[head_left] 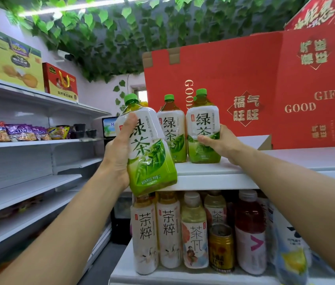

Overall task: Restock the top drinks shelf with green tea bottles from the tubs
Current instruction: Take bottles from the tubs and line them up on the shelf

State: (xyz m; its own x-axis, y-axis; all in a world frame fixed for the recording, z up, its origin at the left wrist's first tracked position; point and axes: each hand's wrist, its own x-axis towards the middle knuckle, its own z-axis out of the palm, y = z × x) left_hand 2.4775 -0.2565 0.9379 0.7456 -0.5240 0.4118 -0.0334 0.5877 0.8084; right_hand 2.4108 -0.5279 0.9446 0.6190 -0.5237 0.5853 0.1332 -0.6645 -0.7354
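My left hand grips a large green tea bottle with a green cap, tilted and held in front of the left edge of the top shelf. Two more green tea bottles stand upright on that shelf. My right hand grips the lower part of the right one from its right side. The middle bottle stands behind the held bottle and is partly hidden by it. No tubs are in view.
Big red gift boxes stand on the top shelf behind and right of the bottles. The shelf below holds several tea bottles and a gold can. White shelving at left carries snack bags and boxes.
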